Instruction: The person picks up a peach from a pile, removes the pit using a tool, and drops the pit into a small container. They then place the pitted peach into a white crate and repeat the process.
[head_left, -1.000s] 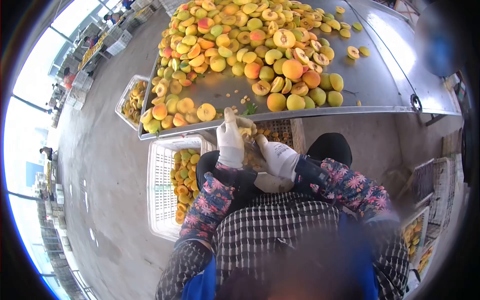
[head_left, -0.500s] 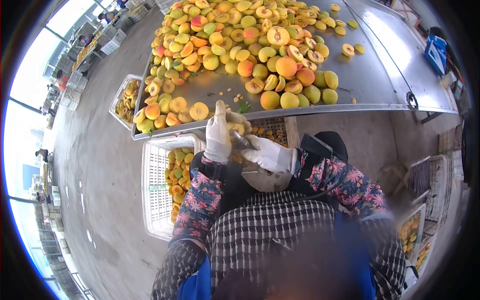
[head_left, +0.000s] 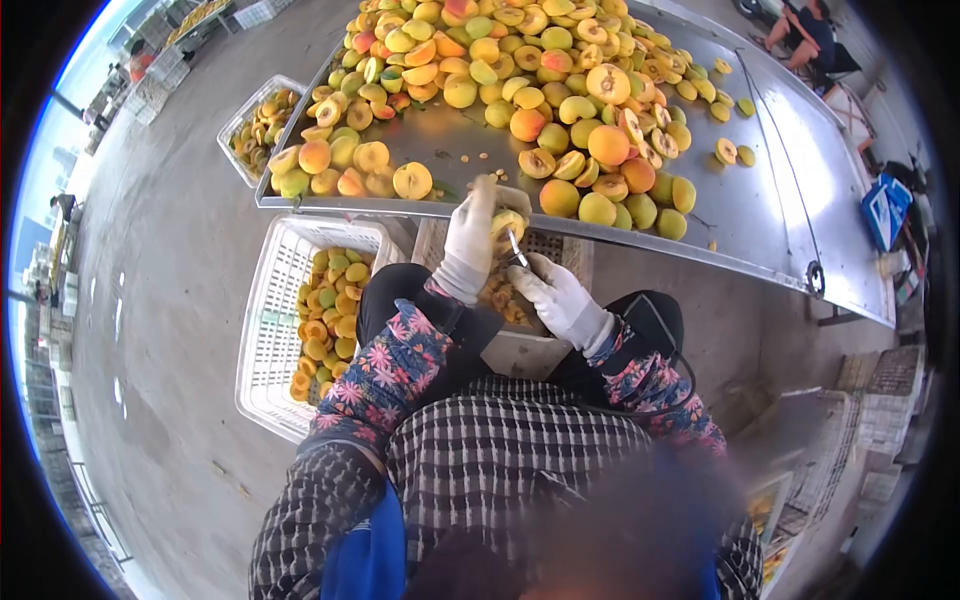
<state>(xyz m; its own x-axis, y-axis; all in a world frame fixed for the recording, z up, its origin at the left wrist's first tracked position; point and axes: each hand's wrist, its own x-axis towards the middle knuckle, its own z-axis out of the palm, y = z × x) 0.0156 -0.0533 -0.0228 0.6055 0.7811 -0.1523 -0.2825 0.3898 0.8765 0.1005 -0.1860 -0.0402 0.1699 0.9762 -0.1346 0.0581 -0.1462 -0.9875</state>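
Observation:
In front of the metal table's near edge, my gloved left hand is closed round a halved peach, its cut side partly hidden by the fingers. My gloved right hand grips a small pitting knife, whose bright metal end touches the peach flesh. Both gloves are white, with stained fingertips. Below the hands, a crate holds pits and scraps, partly covered by my arms and knees. On the table, a cut peach half lies close to my left hand.
A heap of whole and halved peaches covers much of the metal table. To my left on the floor stands a white basket of peach halves. Another basket sits beyond the table's left corner. A person sits at far right.
The camera view has shifted, so table and baskets appear displaced. My hands still hold the peach and knife. The knife's metal end now shows plainly against the fruit, and the right hand sits lower beside it.

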